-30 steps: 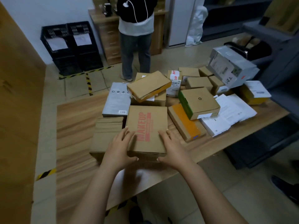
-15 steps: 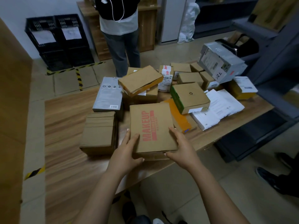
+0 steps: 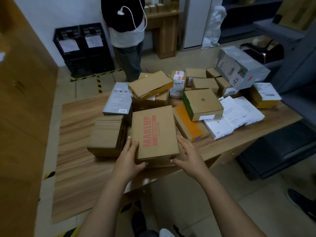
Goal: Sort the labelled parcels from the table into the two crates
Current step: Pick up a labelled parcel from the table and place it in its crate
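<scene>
Both hands meet the MAKEUP box (image 3: pixel 153 132) near the table's (image 3: pixel 77 159) front edge. The left hand (image 3: pixel 127 159) grips its near-left corner, thumb curled on the front face. The right hand (image 3: pixel 189 158) lies spread along its right side, thumb touching the near corner.

Parcel sorting room, parcels (image 3: pixel 202 104) heaped on table (image 3: pixel 82 151), crates (image 3: pixel 83 48)
</scene>
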The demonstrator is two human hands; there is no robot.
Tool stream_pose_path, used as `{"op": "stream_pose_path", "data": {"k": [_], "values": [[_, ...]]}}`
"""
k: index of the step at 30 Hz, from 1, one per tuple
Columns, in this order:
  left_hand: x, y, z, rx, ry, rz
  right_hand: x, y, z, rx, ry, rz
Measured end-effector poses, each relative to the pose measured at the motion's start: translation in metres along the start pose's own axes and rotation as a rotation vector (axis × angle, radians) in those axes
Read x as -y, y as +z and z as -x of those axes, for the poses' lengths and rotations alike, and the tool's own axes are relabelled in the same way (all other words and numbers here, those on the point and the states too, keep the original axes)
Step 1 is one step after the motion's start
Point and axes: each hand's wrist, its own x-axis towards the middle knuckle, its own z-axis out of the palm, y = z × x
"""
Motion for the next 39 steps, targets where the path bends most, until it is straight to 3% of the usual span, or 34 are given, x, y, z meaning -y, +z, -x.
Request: {"op": "stream_pose_path", "data": {"k": [6,9,15,23,27,32,39], "values": [[0.023,-0.008,0.0,-0.024,-0.085,-0.011,0.022,0.008,-0.01,0.175,-0.17,0.021],[0.033,-0.008,0.0,-0.027,-0.068,-0.009,0.027,0.017,-0.017,0.212,-0.171,-0.01],[0.035,-0.016,-0.005,0.054,-0.008,0.083,0.029,0.014,-0.028,0.125,-0.205,0.092],[-0.004,-0.04,-0.011,-0.021,0.264,0.109,0.027,0.01,-0.035,0.074,-0.139,0.063],[-0.009,-0.039,-0.013,-0.028,0.259,0.091,0.031,0.011,-0.035,0.088,-0.06,0.064],[-0.007,-0.025,-0.012,0.002,0.252,0.206,0.036,-0.002,-0.036,0.006,-0.138,-0.016],[0.005,-0.01,-0.008,-0.052,0.192,0.189,0.042,-0.006,-0.029,0.031,-0.168,-0.089]]}}
